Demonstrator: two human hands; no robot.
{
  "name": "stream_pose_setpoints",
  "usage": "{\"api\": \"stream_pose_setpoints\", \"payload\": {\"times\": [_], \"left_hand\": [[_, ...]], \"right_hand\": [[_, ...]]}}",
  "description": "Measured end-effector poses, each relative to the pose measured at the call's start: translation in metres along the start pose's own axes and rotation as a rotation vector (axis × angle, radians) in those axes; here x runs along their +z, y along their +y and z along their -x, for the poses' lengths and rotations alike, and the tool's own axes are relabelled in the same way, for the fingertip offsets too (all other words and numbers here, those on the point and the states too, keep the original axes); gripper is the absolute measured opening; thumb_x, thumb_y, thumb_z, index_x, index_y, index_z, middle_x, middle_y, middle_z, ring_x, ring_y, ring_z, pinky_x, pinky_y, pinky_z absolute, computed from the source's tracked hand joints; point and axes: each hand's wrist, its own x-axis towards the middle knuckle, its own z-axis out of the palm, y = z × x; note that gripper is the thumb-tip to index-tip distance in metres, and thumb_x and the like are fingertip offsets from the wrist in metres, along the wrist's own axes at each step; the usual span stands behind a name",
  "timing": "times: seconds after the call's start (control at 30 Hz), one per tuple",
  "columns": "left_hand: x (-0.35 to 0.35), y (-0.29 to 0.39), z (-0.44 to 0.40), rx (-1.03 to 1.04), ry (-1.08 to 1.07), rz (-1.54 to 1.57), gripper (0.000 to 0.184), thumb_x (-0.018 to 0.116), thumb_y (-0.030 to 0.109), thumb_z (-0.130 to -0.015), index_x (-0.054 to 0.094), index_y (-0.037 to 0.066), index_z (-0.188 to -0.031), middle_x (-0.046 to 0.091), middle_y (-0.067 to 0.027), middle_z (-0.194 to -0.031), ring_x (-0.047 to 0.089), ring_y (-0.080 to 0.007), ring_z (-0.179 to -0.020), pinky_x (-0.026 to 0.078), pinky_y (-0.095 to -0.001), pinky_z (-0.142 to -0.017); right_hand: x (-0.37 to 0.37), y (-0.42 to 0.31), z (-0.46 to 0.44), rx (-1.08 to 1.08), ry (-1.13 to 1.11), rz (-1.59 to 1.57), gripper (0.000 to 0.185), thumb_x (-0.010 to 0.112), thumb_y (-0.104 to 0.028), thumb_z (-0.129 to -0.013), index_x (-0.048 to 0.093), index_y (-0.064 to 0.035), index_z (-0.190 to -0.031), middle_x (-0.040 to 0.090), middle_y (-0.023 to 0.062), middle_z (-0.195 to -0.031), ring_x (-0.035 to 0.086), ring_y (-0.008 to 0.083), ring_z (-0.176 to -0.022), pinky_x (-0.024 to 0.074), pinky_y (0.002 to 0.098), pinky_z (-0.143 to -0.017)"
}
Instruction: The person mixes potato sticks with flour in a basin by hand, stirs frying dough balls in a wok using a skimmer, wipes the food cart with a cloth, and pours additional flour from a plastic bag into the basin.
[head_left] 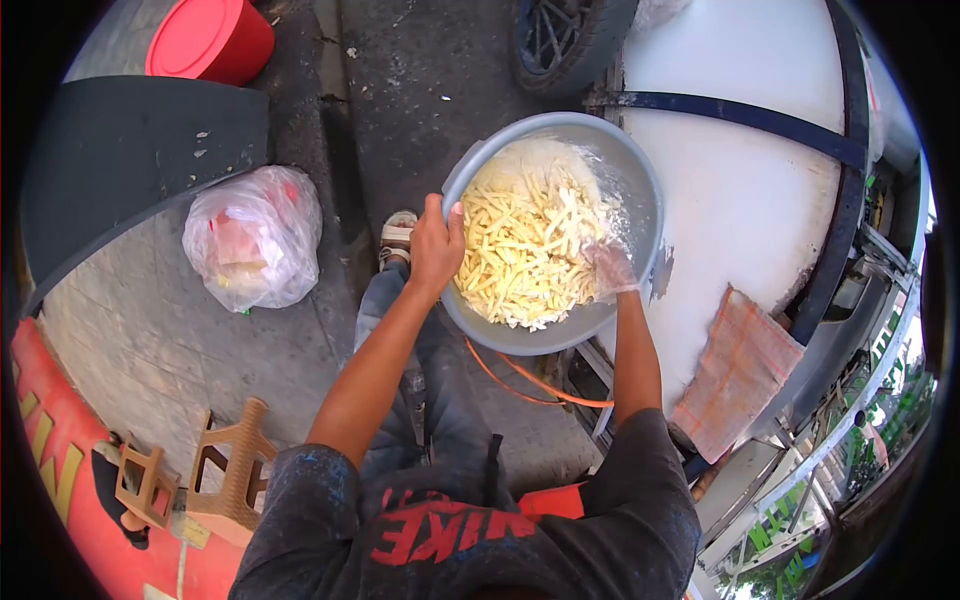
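Red letters reading "NIKE" crossed the dark T-shirt (640, 520) of a person, while a red banner (50, 400) with partly visible gold lettering stood at lower left. A red lidded bucket (212, 42), a translucent plastic bag (252, 238) and brown plastic stools (232, 460) occupied the left side; a black tire (600, 45) stood just beyond the basin. A white counter (735, 190) with a dark blue frame held an orange-checked cloth (738, 370) at right, its near left edge partly covered by the basin. The left hand (435, 243) clasped the left rim of the grey plastic basin (648, 190), fingers pressed together outside. Inside, pale yellow strips (520, 245) dusted with white powder lay between the hands. The right hand (613, 270), in a clear plastic glove, touched their right side; its fingers' exact pose could not be told.
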Motion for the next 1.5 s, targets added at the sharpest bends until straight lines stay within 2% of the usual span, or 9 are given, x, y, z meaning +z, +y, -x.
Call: {"api": "stream_pose_setpoints", "payload": {"times": [0.1, 0.23, 0.47, 0.57, 0.8, 0.83, 0.93, 1.3, 1.5], "left_hand": [[0.004, -0.002, -0.001, 0.026, 0.019, -0.016, 0.031, 0.044, 0.03, -0.1, 0.045, -0.001, -0.1, 0.059, -0.0255, -0.074, 0.059, -0.0465, -0.069, 0.043, -0.052, -0.062], [0.008, 0.002, -0.004, 0.012, 0.015, 0.026, 0.03, 0.045, 0.029, -0.1, 0.044, -0.001, -0.1, 0.058, -0.0249, -0.071, 0.058, -0.046, -0.068, 0.042, -0.0513, -0.06], [0.001, -0.005, 0.0, -0.004, 0.013, 0.031, 0.032, 0.045, 0.033, -0.099, 0.045, 0.0, -0.099, 0.058, -0.0235, -0.07, 0.058, -0.0457, -0.067, 0.043, -0.0514, -0.061], [0.0, -0.007, 0.002, 0.013, 0.022, 0.064, 0.033, 0.046, 0.034, -0.099, 0.045, 0.001, -0.098, 0.059, -0.0246, -0.073, 0.059, -0.0467, -0.07, 0.044, -0.0521, -0.062], [0.001, -0.008, 0.002, 0.029, 0.019, 0.036, 0.033, 0.045, 0.034, -0.099, 0.045, 0.001, -0.101, 0.061, -0.0267, -0.078, 0.06, -0.0482, -0.074, 0.045, -0.0536, -0.064], [0.002, -0.008, 0.003, 0.026, 0.014, 0.041, 0.032, 0.046, 0.033, -0.099, 0.045, 0.001, -0.101, 0.061, -0.0269, -0.078, 0.06, -0.0484, -0.074, 0.045, -0.0538, -0.064], [-0.001, -0.006, 0.0, 0.025, 0.016, 0.043, 0.031, 0.046, 0.032, -0.098, 0.045, 0.001, -0.101, 0.061, -0.0273, -0.079, 0.06, -0.0489, -0.074, 0.045, -0.0544, -0.063], [-0.001, 0.001, 0.001, 0.004, 0.027, -0.003, 0.032, 0.046, 0.031, -0.098, 0.045, 0.0, -0.103, 0.061, -0.0284, -0.08, 0.059, -0.0499, -0.075, 0.044, -0.0554, -0.065], [0.005, 0.0, 0.003, 0.046, 0.071, 0.004, 0.032, 0.046, 0.032, -0.099, 0.047, 0.0, -0.099, 0.06, -0.0223, -0.07, 0.06, -0.0436, -0.066, 0.043, -0.0497, -0.059]], "right_hand": [[-0.005, 0.023, -0.092, -0.016, 0.236, -0.181, 0.064, 0.062, -0.05, -0.087, 0.053, -0.0041, -0.132, 0.06, 0.0083, -0.123, 0.059, 0.0174, -0.107, 0.049, 0.0317, -0.086], [0.063, -0.05, -0.1, 0.037, -0.157, -0.345, 0.06, 0.065, -0.037, -0.086, 0.052, -0.0039, -0.134, 0.055, 0.009, -0.132, 0.052, 0.0182, -0.118, 0.0441, 0.0329, -0.094], [0.152, -0.157, -0.079, 0.071, -0.498, 0.812, 0.068, 0.072, -0.043, -0.071, 0.06, 0.0023, -0.12, 0.061, 0.0195, -0.118, 0.057, 0.0247, -0.106, 0.0453, 0.0317, -0.094], [0.125, -0.163, -0.031, -0.348, -0.456, 1.183, 0.075, 0.072, -0.042, -0.067, 0.056, 0.0057, -0.122, 0.064, 0.0231, -0.109, 0.06, 0.0293, -0.101, 0.0475, 0.0347, -0.091], [0.063, -0.216, 0.028, -0.148, -0.709, 1.43, 0.085, 0.076, -0.034, -0.067, 0.042, -0.0105, -0.141, 0.058, 0.027, -0.121, 0.056, 0.0355, -0.114, 0.0411, 0.0384, -0.102], [0.061, -0.216, -0.002, -0.044, -0.572, 1.409, 0.098, 0.081, -0.033, -0.064, 0.032, -0.0246, -0.148, 0.032, 0.0221, -0.149, 0.04, 0.0366, -0.132, 0.0301, 0.0393, -0.113], [0.116, -0.241, -0.07, -0.082, -0.248, 1.221, 0.094, 0.075, -0.052, -0.071, 0.032, -0.021, -0.148, 0.028, 0.0167, -0.153, 0.028, 0.0312, -0.14, 0.0232, 0.0391, -0.117], [0.252, -0.186, -0.06, -0.125, -0.941, 1.539, 0.066, 0.064, -0.055, -0.075, 0.057, -0.0154, -0.127, 0.06, 0.0121, -0.119, 0.057, 0.0269, -0.108, 0.0418, 0.045, -0.094], [0.18, -0.176, 0.063, -0.01, -0.641, 1.7, 0.063, 0.074, -0.055, -0.062, 0.069, -0.0165, -0.111, 0.067, 0.0153, -0.108, 0.06, 0.032, -0.105, 0.0471, 0.0445, -0.088]]}}
